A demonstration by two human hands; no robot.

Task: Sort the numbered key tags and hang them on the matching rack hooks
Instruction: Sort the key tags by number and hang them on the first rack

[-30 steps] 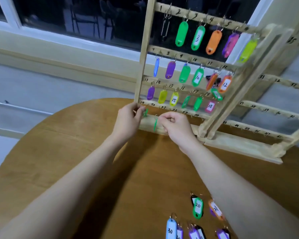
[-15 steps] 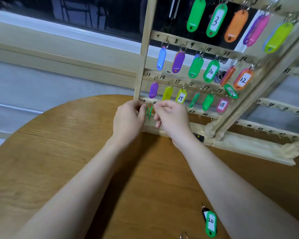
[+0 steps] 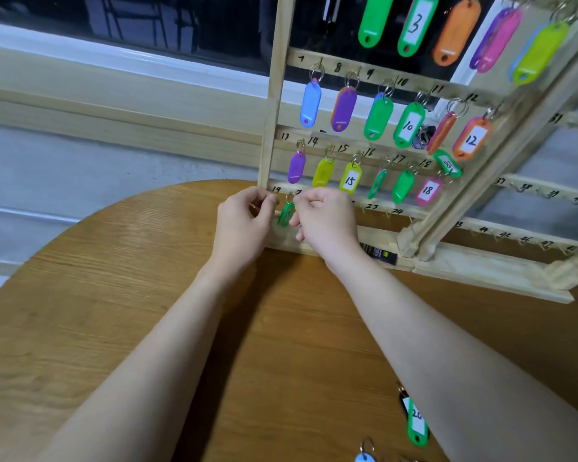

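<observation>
A wooden key rack (image 3: pixel 270 128) stands on the round wooden table (image 3: pixel 114 328), with coloured numbered tags on its upper rows. Both hands are at its lowest rail, by the hook marked 19. Between them a small green key tag (image 3: pixel 286 215) hangs by its metal ring at that hook. My right hand (image 3: pixel 327 221) pinches the tag at its ring, fingers curled. My left hand (image 3: pixel 244 225) is curled round the rail at the rack's left post, thumb close to the ring. The tag's number is hidden.
A green tag marked 20 (image 3: pixel 417 423) and a pale blue tag (image 3: pixel 364 456) lie on the table near the front edge by my right forearm. A second rack panel (image 3: pixel 531 195) with bare numbered hooks angles off to the right. A window is behind.
My right hand has moved left to meet my left hand at hook 19, and the green tag now hangs there between them. The view has moved closer to the rack.
</observation>
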